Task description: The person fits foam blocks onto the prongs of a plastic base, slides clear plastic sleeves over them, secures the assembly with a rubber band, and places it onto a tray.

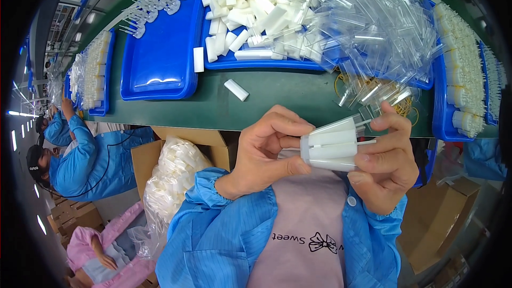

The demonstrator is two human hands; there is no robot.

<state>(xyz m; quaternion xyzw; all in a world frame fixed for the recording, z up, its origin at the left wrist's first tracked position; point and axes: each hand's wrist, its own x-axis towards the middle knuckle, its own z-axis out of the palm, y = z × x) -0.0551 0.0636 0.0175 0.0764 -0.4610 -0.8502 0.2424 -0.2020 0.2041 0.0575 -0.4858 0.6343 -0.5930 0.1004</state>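
Observation:
In front of my chest, both hands hold a bundle of white blocks in transparent plastic sleeves (333,146). Thin stems stick out at its right end. My left hand (266,152) grips the bundle's left end, thumb below and fingers above. At the other end, the fingertips of my right hand (389,157) close on the blocks and stems. Beyond the bundle, on the green table (213,109), lie a loose white block (236,90) and some yellow rubber bands (408,109).
Blue trays hold a heap of white blocks (266,0) and transparent sleeves (368,16). A stacked blue tray (160,69) stands left of them. Racks of banded bundles (464,69) are at the right. A cardboard box (144,165) with a filled bag sits lower left; co-workers sit beyond.

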